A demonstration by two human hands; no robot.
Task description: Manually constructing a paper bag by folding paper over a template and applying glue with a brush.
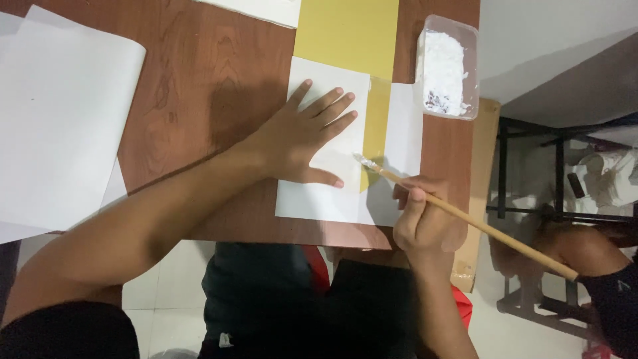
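Pressing flat, fingers spread, the left hand (pixel 309 136) pins a white card (pixel 325 143) on the wooden table (pixel 199 80), gripping nothing. The right hand (pixel 422 216) is closed around a long wooden brush (pixel 465 219), its pasty tip at the card's edge over a yellow strip (pixel 376 126). If that palm slips, the card could skew and paste could smear. A tub of white paste (pixel 446 66) sits just beyond, with white sheets (pixel 60 119) off to the left.

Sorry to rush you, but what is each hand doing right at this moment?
Left hand: open, pressed flat on the white sheet.
Right hand: closed around a wooden brush, its tip at the yellow strip.
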